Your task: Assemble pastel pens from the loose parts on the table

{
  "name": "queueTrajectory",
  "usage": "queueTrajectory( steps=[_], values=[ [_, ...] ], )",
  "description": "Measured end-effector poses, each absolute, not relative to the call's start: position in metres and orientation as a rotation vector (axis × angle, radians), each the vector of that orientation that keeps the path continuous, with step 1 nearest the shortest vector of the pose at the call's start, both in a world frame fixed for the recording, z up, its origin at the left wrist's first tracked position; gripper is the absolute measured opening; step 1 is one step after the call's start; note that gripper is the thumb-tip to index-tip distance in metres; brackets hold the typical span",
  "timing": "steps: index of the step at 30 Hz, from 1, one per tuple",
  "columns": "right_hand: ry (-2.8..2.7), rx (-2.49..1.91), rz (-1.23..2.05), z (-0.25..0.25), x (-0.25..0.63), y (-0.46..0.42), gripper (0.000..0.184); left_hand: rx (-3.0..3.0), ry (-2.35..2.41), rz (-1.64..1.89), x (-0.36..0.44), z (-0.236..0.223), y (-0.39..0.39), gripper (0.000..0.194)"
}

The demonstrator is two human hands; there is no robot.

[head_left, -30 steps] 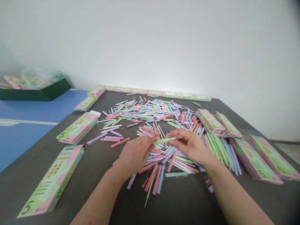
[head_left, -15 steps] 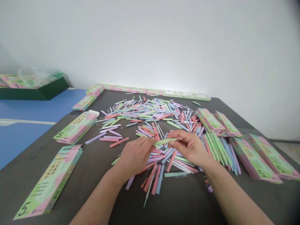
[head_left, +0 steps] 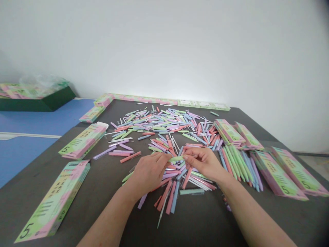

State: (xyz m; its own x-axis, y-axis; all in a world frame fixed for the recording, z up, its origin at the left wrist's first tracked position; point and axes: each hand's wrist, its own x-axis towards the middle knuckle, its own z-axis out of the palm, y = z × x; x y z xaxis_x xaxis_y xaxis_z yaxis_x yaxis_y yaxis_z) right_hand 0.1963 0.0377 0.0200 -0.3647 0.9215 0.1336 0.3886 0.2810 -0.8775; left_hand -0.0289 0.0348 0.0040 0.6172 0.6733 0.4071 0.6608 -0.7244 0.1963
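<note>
While your left hand and right hand pinch the slim pale-green plastic pen, hold it level.

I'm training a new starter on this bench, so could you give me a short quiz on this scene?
1. What do the left hand and right hand both hold?
2. True or false: the heap of pastel pens lies on a dark tabletop.
3. Where does the pastel box printed with a large 5 lie relative to the left hand?
A. To its left
B. Beneath it
C. To its right

Key:
1. A mint-green pen
2. True
3. A
</note>
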Motion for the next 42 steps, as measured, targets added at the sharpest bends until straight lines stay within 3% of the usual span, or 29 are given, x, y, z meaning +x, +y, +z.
queueTrajectory(
  steps=[6,16,27,42],
  values=[
    [-1.920,-1.218,1.018,0.018,0.197,0.034,0.047,2.859,1.139,0.646,-0.028,0.004,0.033,0.025],
    [-1.661,-1.221,1.322,0.002,0.211,0.028,0.034,3.048,1.148,0.731,-0.011,0.012,0.020,0.020],
    [-1.597,-1.186,1.456,-0.006,0.215,0.026,0.034,3.118,1.189,0.943,-0.002,0.008,0.012,0.026],
    [-1.593,-1.165,1.293,0.007,0.208,0.018,0.028,3.007,1.111,0.753,-0.012,0.009,0.021,0.024]
  ],
)
